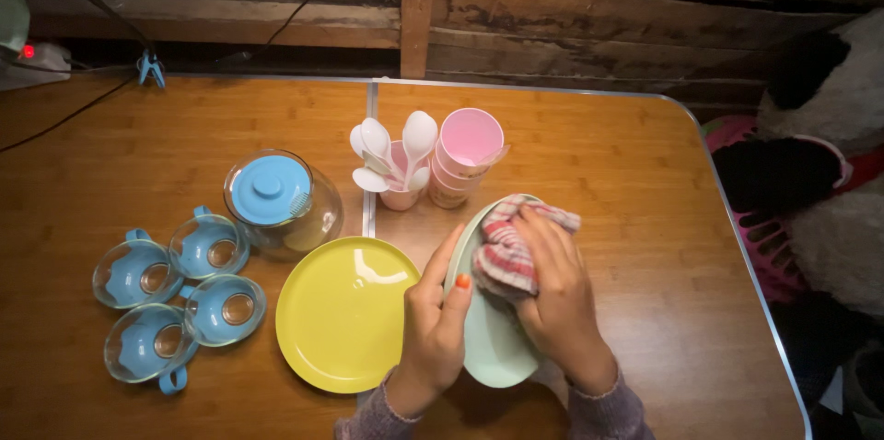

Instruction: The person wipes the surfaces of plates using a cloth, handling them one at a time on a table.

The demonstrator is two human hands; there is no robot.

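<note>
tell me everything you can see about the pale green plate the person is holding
The pale green plate is round, smooth and matte, plastic by the look of it. It is tilted up on edge above the wooden table, right of the yellow plate. The left hand grips its left rim, while the right hand presses a red-and-white striped cloth against its face.

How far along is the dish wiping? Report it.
Looks done: one yellow plate lies flat on the table. In hand: left hand steadies a green plate on edge while right hand rubs it with a striped cloth. Possibly left: pink cups, white spoons, glass teapot, four glass cups.
</note>
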